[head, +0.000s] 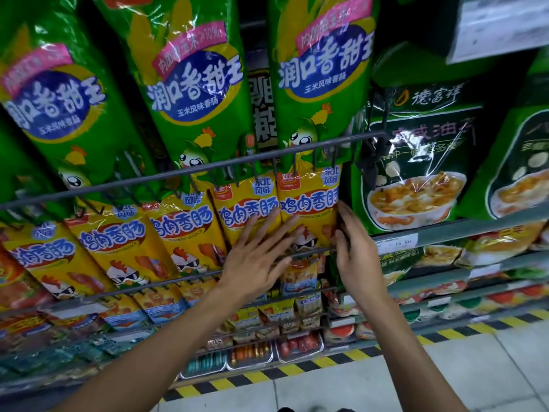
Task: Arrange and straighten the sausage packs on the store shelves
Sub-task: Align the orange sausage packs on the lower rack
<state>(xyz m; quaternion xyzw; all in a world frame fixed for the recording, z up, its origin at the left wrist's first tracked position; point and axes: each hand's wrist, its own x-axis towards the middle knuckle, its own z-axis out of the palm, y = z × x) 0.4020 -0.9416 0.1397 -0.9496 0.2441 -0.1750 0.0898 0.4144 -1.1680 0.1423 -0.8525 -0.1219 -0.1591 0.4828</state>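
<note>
The left hand lay flat, fingers straight, on the rightmost yellow sausage pack; the right hand, grip wide, touched that pack's right edge.

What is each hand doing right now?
Left hand: open, fingers flat on the yellow sausage packs.
Right hand: open, fingers against the rightmost pack's edge.

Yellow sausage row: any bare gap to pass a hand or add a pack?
One dark gap only, between the rightmost yellow pack and green soup bags, where the right hand sits. Elsewhere packs overlap; the left hand presses flat on them.
</note>
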